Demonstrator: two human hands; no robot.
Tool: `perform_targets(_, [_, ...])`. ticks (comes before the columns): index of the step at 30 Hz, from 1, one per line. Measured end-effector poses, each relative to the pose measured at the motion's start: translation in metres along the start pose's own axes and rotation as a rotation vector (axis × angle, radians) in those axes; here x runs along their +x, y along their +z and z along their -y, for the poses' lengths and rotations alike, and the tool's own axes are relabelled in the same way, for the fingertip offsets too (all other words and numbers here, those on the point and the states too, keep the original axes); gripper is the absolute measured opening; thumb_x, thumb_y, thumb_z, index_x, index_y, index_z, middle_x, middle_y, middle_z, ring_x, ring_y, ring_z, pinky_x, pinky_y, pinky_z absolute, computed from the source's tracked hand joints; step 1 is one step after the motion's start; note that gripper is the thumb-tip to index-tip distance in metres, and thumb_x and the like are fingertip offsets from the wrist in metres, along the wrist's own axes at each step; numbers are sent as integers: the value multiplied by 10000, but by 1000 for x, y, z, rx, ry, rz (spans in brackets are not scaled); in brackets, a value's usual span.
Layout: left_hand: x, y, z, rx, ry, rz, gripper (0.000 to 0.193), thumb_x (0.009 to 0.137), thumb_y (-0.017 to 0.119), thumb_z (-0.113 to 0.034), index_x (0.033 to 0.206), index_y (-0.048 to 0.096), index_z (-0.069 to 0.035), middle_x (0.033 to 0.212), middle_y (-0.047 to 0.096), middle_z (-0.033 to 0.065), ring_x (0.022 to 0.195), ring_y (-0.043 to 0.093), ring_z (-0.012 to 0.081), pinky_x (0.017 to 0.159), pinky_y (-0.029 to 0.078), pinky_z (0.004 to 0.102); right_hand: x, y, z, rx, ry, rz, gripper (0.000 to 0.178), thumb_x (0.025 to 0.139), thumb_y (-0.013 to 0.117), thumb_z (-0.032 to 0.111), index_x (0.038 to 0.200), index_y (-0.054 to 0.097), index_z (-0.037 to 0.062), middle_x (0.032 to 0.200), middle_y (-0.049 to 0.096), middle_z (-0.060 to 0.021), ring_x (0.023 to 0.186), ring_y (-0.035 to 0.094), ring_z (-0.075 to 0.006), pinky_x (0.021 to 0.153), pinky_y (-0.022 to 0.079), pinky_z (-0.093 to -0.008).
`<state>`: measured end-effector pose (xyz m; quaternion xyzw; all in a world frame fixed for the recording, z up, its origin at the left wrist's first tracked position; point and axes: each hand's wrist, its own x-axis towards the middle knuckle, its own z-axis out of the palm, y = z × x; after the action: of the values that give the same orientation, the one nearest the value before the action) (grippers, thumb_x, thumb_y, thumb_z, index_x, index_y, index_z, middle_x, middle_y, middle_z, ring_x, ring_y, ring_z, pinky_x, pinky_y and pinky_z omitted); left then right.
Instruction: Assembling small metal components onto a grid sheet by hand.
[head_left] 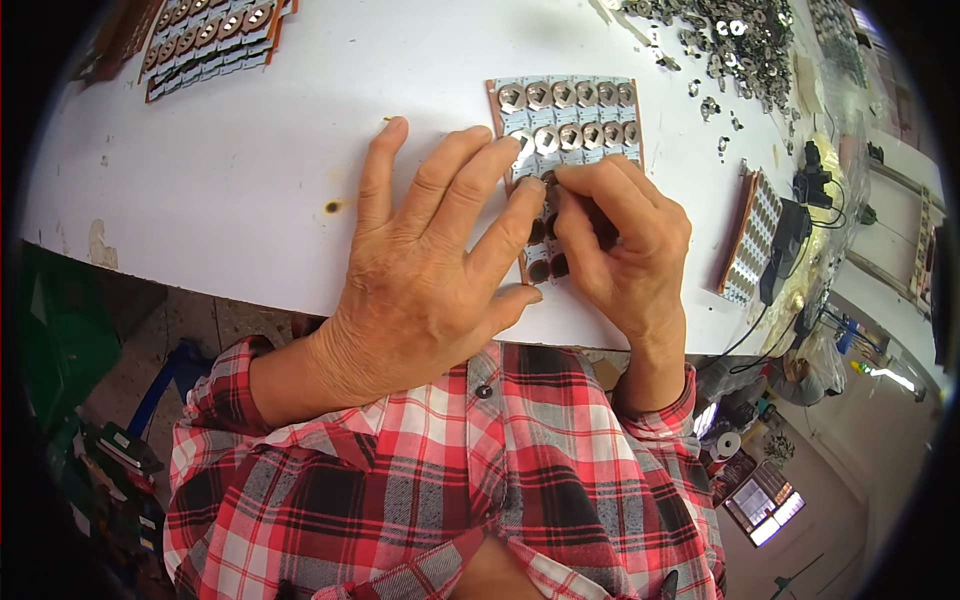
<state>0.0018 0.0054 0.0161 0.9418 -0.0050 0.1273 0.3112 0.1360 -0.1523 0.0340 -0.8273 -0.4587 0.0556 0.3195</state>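
Note:
A circuit board panel (568, 115) lies on the white table in front of me. Shiny round metal clips (545, 139) fill its two far rows, while dark round spots show in the nearer rows. My left hand (415, 245) rests across the panel's left edge, its fingers spread and the index fingertip touching the board. Over the panel's middle, my right hand (630, 230) is closed in a pinch, thumb and index finger close to the left fingertip. Whatever sits in that pinch is hidden by the fingers.
Loose small metal parts (740, 45) are heaped at the far right. A stack of similar panels (215, 35) lies at the far left. Another stack (752, 235) stands at the right, beside a black device with cables (790, 240). The table's near edge runs close to my body.

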Motion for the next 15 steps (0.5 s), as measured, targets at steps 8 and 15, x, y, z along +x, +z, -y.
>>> perform_targets(8, [3, 1, 0, 3, 25, 4, 812, 657, 906, -320, 1371, 626, -53, 1467, 522, 190, 1401, 480, 392, 1199, 247, 676, 1, -7, -16, 319, 342, -202, 131, 970, 736, 15, 1096, 736, -21, 866, 717, 20, 741, 615, -27, 648, 468, -168])
perform_targets(15, [4, 1, -5, 84, 7, 69, 834, 672, 903, -299, 1445, 618, -164, 1490, 464, 175, 1427, 412, 371, 1214, 226, 667, 22, -49, -41, 23, 418, -212, 150, 954, 768, 126, 1031, 767, -2, 751, 693, 6, 671, 591, -46, 610, 458, -201])
